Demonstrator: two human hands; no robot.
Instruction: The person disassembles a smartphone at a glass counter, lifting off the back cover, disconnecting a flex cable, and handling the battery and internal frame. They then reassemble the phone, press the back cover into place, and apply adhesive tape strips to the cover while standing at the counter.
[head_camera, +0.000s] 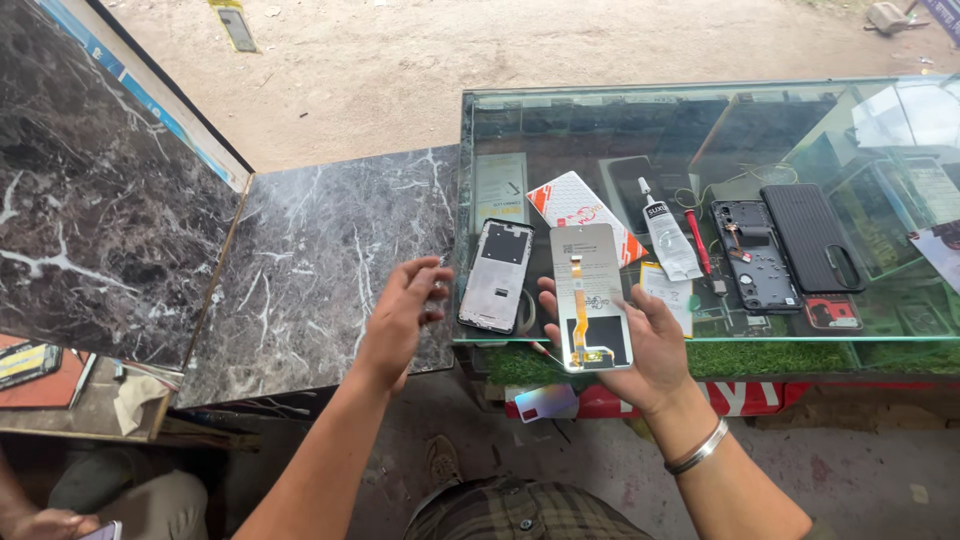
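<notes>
My right hand (655, 350) holds a phone display panel (590, 295) face down, its white back and orange flex cable showing, at the front edge of the glass counter (900, 330). Just left of the panel, a grey phone middle frame (495, 275) lies on the glass. My left hand (405, 310) hovers over the marble slab (310, 270) beside that frame, fingers drawn together and pointing at it. Whether they pinch something small is unclear.
On the glass lie a white and orange packet (575, 200), a glue tube (668, 240), a red screwdriver (697, 240), an opened phone body (752, 255) and a ribbed black back cover (810, 235). Another person's hand (45, 522) shows at the lower left.
</notes>
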